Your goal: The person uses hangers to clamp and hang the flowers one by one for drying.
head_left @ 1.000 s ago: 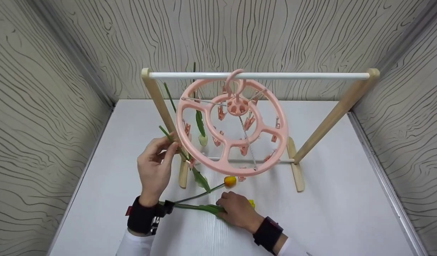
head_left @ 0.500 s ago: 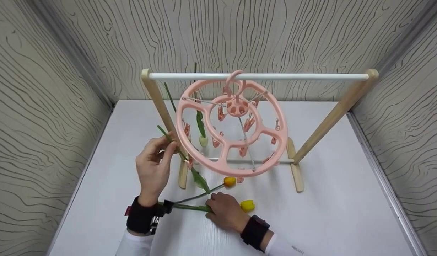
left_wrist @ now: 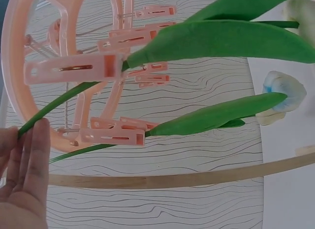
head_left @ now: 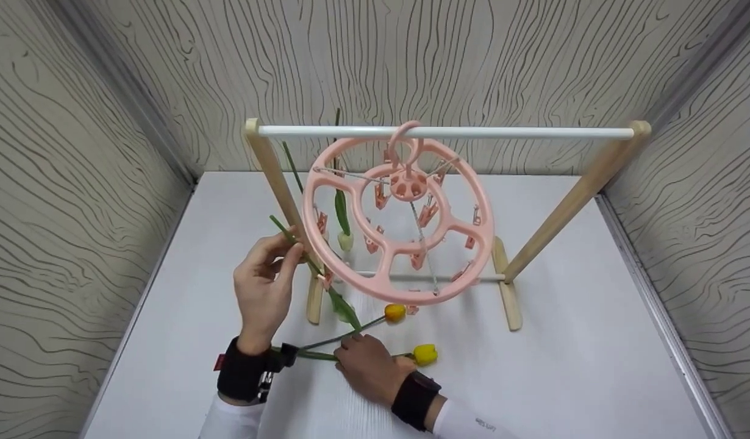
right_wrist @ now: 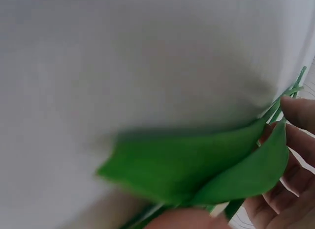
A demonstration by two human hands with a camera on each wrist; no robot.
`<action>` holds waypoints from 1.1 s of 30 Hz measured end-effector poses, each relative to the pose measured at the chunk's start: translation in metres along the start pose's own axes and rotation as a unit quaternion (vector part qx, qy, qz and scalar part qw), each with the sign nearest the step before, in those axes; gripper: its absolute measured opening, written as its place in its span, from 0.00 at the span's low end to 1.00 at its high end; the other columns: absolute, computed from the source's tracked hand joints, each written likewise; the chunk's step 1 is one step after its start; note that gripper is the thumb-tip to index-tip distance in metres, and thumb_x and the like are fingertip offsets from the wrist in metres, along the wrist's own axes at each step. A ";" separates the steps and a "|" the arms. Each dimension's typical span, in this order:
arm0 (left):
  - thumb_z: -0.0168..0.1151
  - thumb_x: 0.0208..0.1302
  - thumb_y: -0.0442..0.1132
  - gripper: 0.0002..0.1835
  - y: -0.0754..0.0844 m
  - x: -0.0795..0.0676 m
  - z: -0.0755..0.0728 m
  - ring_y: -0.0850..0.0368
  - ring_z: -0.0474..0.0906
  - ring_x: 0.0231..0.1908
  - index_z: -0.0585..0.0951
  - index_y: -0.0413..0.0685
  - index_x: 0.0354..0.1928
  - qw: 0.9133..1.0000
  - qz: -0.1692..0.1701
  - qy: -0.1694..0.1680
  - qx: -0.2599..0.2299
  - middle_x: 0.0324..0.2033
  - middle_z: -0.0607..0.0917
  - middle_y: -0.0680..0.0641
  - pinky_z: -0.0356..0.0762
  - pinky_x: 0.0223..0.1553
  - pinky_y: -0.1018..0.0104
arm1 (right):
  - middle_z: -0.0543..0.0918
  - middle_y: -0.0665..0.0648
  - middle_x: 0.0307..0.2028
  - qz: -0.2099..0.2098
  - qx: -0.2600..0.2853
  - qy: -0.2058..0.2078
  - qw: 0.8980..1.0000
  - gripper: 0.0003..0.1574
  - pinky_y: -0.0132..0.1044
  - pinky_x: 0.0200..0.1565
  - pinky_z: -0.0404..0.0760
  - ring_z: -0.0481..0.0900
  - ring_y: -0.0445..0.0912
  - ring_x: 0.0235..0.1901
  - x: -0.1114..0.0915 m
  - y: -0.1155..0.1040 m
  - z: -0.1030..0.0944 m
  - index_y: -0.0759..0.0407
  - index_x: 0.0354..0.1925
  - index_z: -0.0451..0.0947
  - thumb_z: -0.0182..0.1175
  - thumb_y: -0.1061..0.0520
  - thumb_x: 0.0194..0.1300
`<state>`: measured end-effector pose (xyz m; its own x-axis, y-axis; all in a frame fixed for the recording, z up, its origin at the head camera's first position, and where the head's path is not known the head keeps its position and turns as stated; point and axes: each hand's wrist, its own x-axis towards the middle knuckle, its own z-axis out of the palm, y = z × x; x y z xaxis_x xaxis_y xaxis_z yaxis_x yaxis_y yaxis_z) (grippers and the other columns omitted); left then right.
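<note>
My left hand (head_left: pixel 265 286) pinches the bare upper stem of a hanging tulip (head_left: pixel 343 306) between thumb and fingers. In the left wrist view, that stem passes through a pink clothespin (left_wrist: pixel 74 69), with broad green leaves and a whitish bloom beyond. My right hand (head_left: pixel 372 369) lies low over a yellow tulip (head_left: pixel 425 354) on the table. Its fingers (right_wrist: pixel 298 140) hold the green stem, and the leaves (right_wrist: pixel 197 162) spread beside them. An orange-yellow tulip (head_left: pixel 394 313) lies just behind this hand, its stem crossing towards the left wrist.
A round pink clip hanger (head_left: pixel 384 286) hangs by its hook from a white rail (head_left: pixel 509 132) on wooden legs (head_left: pixel 570 213). Two more tulips hang upside down at its left, one with a white bloom (head_left: pixel 345 240). Patterned walls enclose the white table (head_left: pixel 570 366).
My right hand has slid left along the yellow tulip, uncovering its bloom. My left hand stays at the hanging stem, almost still.
</note>
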<state>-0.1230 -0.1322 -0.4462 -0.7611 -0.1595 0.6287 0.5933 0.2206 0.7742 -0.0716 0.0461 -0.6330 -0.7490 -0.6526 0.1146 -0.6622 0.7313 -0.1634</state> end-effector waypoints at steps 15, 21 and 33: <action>0.68 0.69 0.20 0.11 0.005 -0.003 0.003 0.71 0.88 0.38 0.85 0.26 0.52 1.000 -0.017 -0.009 0.000 0.40 0.90 0.31 0.89 0.38 0.78 | 0.88 0.48 0.37 0.003 0.070 0.040 0.997 0.03 0.32 0.43 0.87 0.85 0.42 0.39 -0.017 -0.001 -0.034 0.50 0.42 0.90 0.69 0.56 0.75; 0.69 0.68 0.20 0.10 0.010 -0.002 0.005 0.72 0.88 0.39 0.85 0.26 0.50 1.000 -0.027 -0.014 -0.006 0.43 0.90 0.30 0.90 0.38 0.76 | 0.86 0.48 0.36 0.011 0.084 0.063 0.994 0.03 0.31 0.41 0.85 0.82 0.41 0.35 -0.033 0.003 -0.051 0.50 0.43 0.92 0.72 0.57 0.72; 0.70 0.67 0.20 0.10 0.013 -0.003 0.008 0.71 0.88 0.39 0.83 0.25 0.49 0.999 -0.026 -0.019 -0.026 0.43 0.90 0.39 0.90 0.39 0.77 | 0.86 0.46 0.32 0.037 0.106 0.185 0.976 0.10 0.26 0.35 0.81 0.81 0.38 0.33 -0.070 0.027 -0.071 0.51 0.37 0.92 0.80 0.64 0.58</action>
<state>-0.1155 -0.1215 -0.4385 -0.8006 -0.1329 0.5843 0.5638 0.1633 0.8096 -0.0387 0.1256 -0.5763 -0.7769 -0.4552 0.4350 -0.6164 0.6905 -0.3785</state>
